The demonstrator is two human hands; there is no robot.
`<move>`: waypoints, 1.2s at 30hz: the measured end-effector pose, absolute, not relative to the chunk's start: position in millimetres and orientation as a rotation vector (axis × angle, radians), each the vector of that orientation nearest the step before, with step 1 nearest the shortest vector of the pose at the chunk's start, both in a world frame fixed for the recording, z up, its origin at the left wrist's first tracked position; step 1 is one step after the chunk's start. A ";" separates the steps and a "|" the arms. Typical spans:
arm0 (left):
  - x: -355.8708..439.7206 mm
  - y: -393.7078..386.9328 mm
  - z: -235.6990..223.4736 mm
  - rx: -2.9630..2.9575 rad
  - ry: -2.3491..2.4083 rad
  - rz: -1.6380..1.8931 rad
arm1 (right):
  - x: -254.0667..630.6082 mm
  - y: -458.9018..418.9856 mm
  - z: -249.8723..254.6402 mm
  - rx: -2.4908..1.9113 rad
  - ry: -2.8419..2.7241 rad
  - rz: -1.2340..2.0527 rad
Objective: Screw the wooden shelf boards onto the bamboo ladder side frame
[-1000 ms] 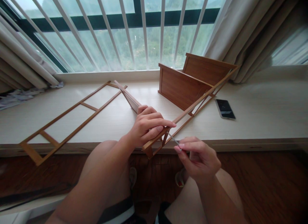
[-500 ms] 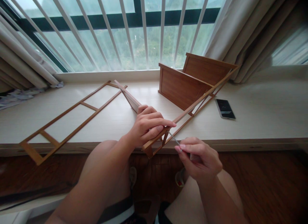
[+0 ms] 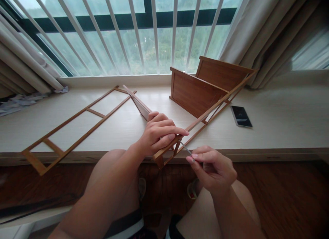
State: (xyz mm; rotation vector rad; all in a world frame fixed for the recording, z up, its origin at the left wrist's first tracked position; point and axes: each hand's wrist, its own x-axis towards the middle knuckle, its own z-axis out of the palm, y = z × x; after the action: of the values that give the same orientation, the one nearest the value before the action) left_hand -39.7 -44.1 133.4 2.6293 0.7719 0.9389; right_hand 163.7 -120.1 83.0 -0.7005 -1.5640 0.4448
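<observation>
My left hand [image 3: 160, 131] is closed around the near end of a wooden shelf board [image 3: 140, 105], its index finger lying along the joint with a wooden side frame [image 3: 216, 107]. Between the thumb and fingertips of my right hand [image 3: 216, 167] is a slim metal hex key [image 3: 186, 148]. Its tip meets the side frame just under my left index finger. The side frame slants away to the right, with two brown wooden panels [image 3: 197, 95] joined to it farther back. My left hand covers part of the shelf board.
A second wooden frame [image 3: 77, 143] lies flat on the white window ledge [image 3: 277, 129] to the left, one end jutting past the edge. A phone [image 3: 241, 116] rests on the right. Behind stand window bars [image 3: 155, 37] and curtains [image 3: 246, 37]. My legs are below the ledge.
Almost nothing differs. My right hand's fingers have shifted very slightly around the hex key, and the whole view has drifted a few pixels.
</observation>
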 end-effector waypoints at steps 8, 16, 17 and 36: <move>-39.3 -44.9 135.3 2.632 0.793 0.916 | 164.6 -119.8 87.6 -0.789 -1.379 0.713; -38.4 -46.2 135.8 2.648 0.814 0.925 | 151.5 -123.8 83.6 -0.983 -1.390 0.981; -38.3 -46.0 135.6 2.653 0.816 0.923 | 149.8 -123.5 81.8 -1.021 -1.395 1.005; -37.3 -47.8 135.2 2.645 0.883 0.878 | 159.3 -119.2 81.6 -1.071 -1.527 0.848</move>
State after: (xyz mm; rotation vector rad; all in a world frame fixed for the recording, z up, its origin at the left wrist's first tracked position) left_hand -37.3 -47.8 135.2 2.6452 0.8826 0.8775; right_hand 159.3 -119.2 81.6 -1.0712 -1.5266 0.8485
